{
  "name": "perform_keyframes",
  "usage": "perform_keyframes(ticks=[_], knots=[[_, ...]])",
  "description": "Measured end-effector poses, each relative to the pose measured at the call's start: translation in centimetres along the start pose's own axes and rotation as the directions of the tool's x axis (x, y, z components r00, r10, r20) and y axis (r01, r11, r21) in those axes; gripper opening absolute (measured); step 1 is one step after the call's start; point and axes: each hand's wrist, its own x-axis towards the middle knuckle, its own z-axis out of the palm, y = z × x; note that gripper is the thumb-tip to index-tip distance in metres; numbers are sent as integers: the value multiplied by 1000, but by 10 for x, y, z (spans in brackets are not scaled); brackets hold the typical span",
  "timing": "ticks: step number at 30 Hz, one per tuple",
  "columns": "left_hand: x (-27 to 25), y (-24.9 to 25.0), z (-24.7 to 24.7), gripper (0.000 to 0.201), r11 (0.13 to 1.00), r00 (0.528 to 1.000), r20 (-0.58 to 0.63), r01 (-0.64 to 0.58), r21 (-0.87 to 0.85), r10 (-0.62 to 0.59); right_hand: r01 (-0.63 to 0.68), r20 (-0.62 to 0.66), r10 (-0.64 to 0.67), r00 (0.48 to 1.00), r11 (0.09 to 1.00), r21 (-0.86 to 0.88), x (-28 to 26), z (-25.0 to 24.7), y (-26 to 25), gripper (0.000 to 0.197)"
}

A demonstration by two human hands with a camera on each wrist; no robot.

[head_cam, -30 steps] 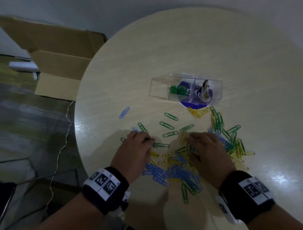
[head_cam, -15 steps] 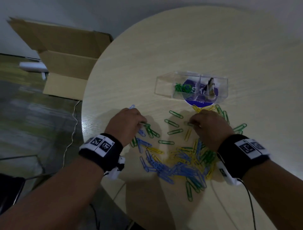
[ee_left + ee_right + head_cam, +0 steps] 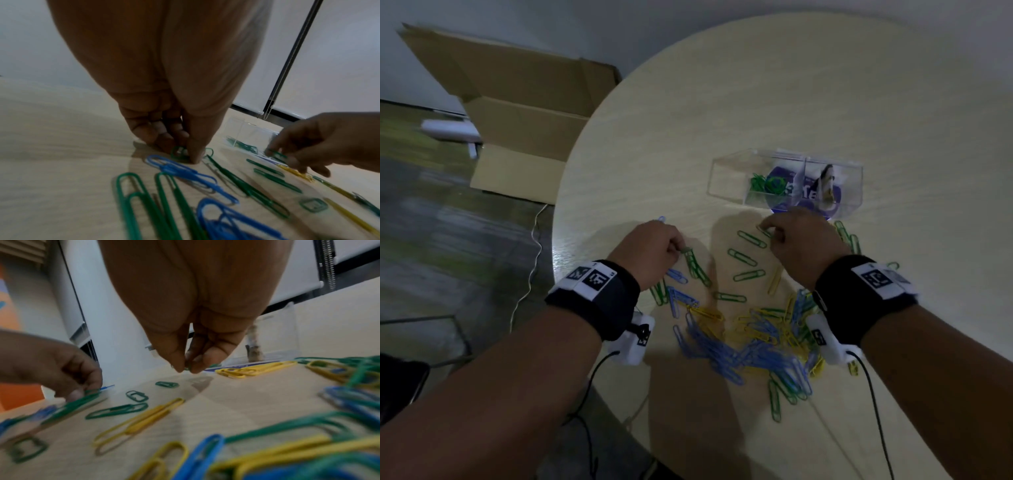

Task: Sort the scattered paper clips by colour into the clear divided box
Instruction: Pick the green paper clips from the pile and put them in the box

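Note:
Green, blue and yellow paper clips lie scattered on the round table (image 3: 756, 85), thickest in a pile (image 3: 750, 339) near me. My left hand (image 3: 679, 248) is at the pile's left; its thumb and fingers (image 3: 185, 154) pinch a green clip (image 3: 179, 151) that still touches the tabletop. My right hand (image 3: 765, 229), just in front of the clear divided box (image 3: 722, 178), pinches another green clip (image 3: 188, 368) between thumb and forefinger, slightly off the table. Green clips (image 3: 767, 183) lie in the box's middle compartment.
A small mottled object (image 3: 827, 186) stands in the box's right compartment, over a purple round sticker. Single green clips (image 3: 743, 257) lie between my hands. The table's edge runs just left of my left hand. An open cardboard carton (image 3: 517, 113) sits on the floor to the left.
Both hands moved away from the pile toward the box. The right hand now holds a green clip near the box front; the left has closed on a green clip at the left.

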Motion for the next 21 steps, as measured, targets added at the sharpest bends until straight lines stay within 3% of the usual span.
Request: perform_keyframes(ticks=[4, 8, 12, 14, 18, 21], knots=[[-1, -2, 1, 15, 992, 977, -168, -122, 44, 128, 81, 105, -64, 992, 984, -162, 5, 7, -11, 38], [-3, -7, 7, 33, 938, 946, -46, -310, 153, 320, 209, 209, -153, 966, 937, -280, -17, 9, -20, 58], [-4, -10, 17, 28, 891, 914, -45, -382, 245, 404, 253, 170, -221, 960, 946, -200, -30, 24, -17, 36], [-5, -7, 22, 25, 904, 916, -92, -363, 226, 391, 273, 155, -245, 957, 941, -201, -31, 31, -15, 24], [-15, 0, 30, 42, 949, 966, -93, -215, 230, 242, 251, 150, -221, 964, 943, -219, -33, 32, -17, 16], [-19, 5, 34, 26, 949, 963, -100, -221, 226, 249, 199, 171, -164, 971, 957, -209, -33, 31, -21, 16]])
